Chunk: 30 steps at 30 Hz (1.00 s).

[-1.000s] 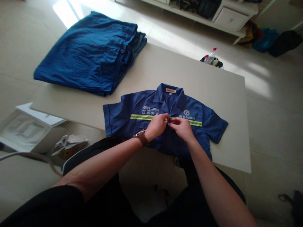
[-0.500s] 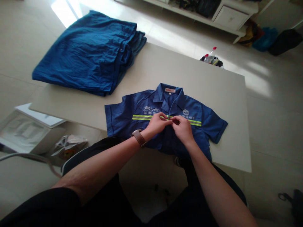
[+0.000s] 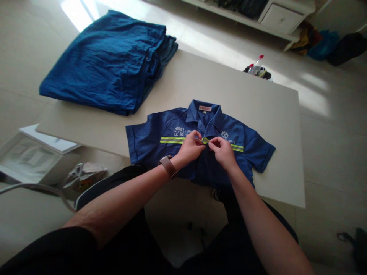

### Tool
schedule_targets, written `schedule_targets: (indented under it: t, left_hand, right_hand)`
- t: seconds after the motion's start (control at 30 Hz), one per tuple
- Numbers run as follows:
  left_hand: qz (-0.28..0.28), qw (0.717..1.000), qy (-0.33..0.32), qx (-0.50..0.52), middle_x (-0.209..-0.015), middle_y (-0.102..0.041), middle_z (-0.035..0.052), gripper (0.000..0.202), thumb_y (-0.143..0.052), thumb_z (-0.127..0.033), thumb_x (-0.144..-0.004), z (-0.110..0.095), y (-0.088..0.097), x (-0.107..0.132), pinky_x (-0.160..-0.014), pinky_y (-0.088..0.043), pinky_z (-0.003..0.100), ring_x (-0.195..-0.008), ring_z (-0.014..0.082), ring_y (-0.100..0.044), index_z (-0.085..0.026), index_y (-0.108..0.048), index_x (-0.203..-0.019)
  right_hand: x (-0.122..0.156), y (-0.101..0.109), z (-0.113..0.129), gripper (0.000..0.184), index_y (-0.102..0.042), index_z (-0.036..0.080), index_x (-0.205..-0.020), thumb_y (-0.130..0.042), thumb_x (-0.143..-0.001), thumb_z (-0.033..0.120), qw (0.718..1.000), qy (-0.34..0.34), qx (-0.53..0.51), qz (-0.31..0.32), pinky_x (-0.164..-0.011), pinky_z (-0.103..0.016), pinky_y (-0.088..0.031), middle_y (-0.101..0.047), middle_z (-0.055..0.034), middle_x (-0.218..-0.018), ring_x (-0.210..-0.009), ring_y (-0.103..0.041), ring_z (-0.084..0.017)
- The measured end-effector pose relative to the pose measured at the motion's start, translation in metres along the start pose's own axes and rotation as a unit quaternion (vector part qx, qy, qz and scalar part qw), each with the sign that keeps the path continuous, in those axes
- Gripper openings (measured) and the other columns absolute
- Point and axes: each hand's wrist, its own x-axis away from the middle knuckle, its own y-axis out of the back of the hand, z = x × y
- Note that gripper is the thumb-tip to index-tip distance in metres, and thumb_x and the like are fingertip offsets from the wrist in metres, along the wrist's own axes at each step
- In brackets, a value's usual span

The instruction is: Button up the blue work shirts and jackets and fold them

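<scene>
A blue short-sleeved work shirt (image 3: 160,128) lies spread on the white table, collar pointing away from me, its lower part hanging over the near edge. Across its chest run yellow-and-grey reflective strips, below white lettering and emblems. My left hand (image 3: 191,147), with a brown watch on the wrist, pinches the front placket at strip height. Just to the right, my right hand (image 3: 223,151) pinches the other side of the front opening, thumb and finger together. A small gap separates the two hands. Any button between the fingers is too small to make out.
A thick folded pile of blue cloth (image 3: 106,63) covers the table's (image 3: 275,110) far left. Bottles with red caps (image 3: 257,68) stand beyond the far edge. On the floor at left are a white box (image 3: 43,156) and a plastic bag (image 3: 84,175). A white cabinet (image 3: 281,19) stands behind.
My hands have come slightly apart at the shirt front, where they were touching before. The reflective strip between them shows more now. The shirt and the pile stay in place.
</scene>
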Motion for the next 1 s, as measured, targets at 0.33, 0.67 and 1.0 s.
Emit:
schedule_targets:
  t: [0.33,0.67,1.0]
  left_hand:
    - [0.017,0.963,-0.088,-0.253,-0.078,-0.063,-0.0007,0.032,-0.061,-0.003,-0.076,-0.004,0.007,0.007,-0.065,-0.041,0.025,-0.071,0.0144,-0.058,-0.019,-0.055,-0.103]
    - [0.059,0.806,-0.185,-0.56,-0.122,-0.06,0.0139,0.023,-0.055,-0.01,-0.089,-0.011,0.011,0.02,-0.092,-0.048,0.042,-0.115,0.0307,-0.053,-0.019,-0.066,-0.107]
    - [0.169,0.774,-0.158,-0.589,-0.141,-0.063,0.0176,0.028,-0.056,-0.012,-0.09,-0.007,0.011,0.022,-0.112,-0.043,0.046,-0.137,0.0338,-0.053,-0.014,-0.075,-0.111]
  right_hand:
    - [-0.011,-0.013,-0.009,0.026,-0.058,0.021,-0.09,-0.074,-0.071,0.031,0.989,-0.122,-0.074,0.028,-0.058,-0.029,-0.055,-0.062,0.0031,-0.065,-0.057,-0.062,-0.017]
    - [-0.004,-0.005,-0.017,0.006,-0.062,0.021,-0.086,-0.062,-0.08,0.024,0.976,0.071,0.207,0.004,-0.081,-0.033,-0.052,-0.063,-0.0038,-0.092,-0.081,-0.062,-0.018]
    - [-0.012,0.077,-0.039,0.019,-0.069,0.021,-0.09,-0.068,-0.076,0.035,0.964,0.036,0.249,-0.09,-0.103,-0.043,-0.047,-0.061,-0.0083,-0.102,-0.1,-0.06,-0.026]
